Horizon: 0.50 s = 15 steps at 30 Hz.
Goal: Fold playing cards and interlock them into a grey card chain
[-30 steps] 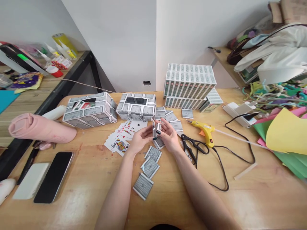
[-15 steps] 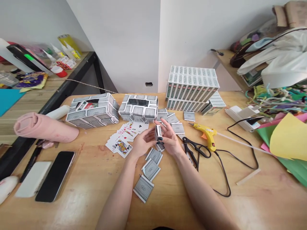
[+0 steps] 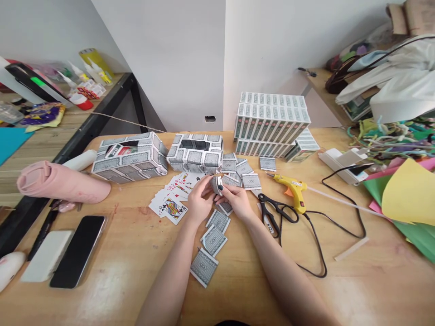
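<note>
A small folded playing card (image 3: 216,184) is pinched between my two hands at the middle of the table. My left hand (image 3: 200,199) grips its left side, and my right hand (image 3: 236,199) has fingers on its right edge. Below them several folded grey-backed cards (image 3: 213,240) lie in a line towards me. More folded cards (image 3: 251,181) rest behind and to the right. Face-up playing cards (image 3: 172,207) spread out left of my left hand. Two boxes made of folded cards, one (image 3: 131,158) at the left and one (image 3: 195,156) nearer the middle, stand behind.
Black scissors (image 3: 278,210) and a yellow glue gun (image 3: 294,192) with its cable lie to the right. Stacked card packs (image 3: 272,122) stand at the back. At the left are a phone (image 3: 79,251), a white case (image 3: 47,256) and a pink roll (image 3: 64,181).
Both hands have shifted slightly left with the folded card, which has turned. The fingers of my right hand, spread before, have closed in on it.
</note>
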Tool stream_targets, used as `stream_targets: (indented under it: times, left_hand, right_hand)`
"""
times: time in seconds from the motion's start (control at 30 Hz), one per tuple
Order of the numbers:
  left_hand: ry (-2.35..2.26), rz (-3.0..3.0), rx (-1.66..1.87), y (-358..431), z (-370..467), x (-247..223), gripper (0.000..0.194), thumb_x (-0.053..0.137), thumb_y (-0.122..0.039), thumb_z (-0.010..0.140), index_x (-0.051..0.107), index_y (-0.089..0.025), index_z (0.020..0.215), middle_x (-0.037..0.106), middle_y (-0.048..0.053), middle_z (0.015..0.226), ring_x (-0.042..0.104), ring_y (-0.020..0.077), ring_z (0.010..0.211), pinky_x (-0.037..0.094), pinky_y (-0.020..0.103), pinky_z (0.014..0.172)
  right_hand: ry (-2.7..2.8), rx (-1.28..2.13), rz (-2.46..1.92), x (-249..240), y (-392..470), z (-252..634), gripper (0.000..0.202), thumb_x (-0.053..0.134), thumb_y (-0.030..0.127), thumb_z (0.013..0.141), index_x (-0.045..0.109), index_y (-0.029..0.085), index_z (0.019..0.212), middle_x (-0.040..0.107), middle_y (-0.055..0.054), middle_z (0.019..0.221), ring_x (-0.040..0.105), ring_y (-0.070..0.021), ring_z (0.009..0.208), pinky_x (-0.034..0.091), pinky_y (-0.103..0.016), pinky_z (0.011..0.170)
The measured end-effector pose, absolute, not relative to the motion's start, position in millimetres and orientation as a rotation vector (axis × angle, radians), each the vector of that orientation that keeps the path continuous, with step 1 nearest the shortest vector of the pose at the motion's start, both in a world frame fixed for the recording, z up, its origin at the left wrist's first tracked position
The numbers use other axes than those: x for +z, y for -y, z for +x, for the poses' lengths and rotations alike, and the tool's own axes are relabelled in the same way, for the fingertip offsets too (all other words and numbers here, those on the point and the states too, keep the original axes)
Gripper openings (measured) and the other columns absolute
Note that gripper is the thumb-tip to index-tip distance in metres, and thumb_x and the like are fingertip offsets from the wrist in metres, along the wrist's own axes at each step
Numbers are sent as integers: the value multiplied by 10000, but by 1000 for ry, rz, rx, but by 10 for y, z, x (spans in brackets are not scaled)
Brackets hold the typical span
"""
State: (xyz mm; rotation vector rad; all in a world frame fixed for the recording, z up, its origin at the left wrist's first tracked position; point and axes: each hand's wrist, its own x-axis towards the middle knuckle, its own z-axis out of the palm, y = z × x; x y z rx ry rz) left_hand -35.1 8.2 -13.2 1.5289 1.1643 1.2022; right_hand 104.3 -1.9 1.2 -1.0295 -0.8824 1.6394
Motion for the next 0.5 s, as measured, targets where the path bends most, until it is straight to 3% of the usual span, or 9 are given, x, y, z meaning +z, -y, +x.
stream_targets:
  times: [0.23,0.5]
  left_hand:
    - [-1163,1655,1181,-86,-356,-106,516,515,-58,755,526,-236,1238,475,79,1343,490,224,1212,486,378,964]
    - [-1178,1619,1189,-65,-355,-96,549,516,-39,742,515,-258,1246,491,72,1325,496,222,1201,498,385,950]
  right_hand:
    - [864,1597,-1071,9,9,1048,348,671,476,690,711,142,779,681,-57,649,647,-166,550,532,-283,540]
    - [902,1407,-1235,85,40,958,324,615,459,737,654,159,621,646,-25,538,597,-158,449,505,-280,481]
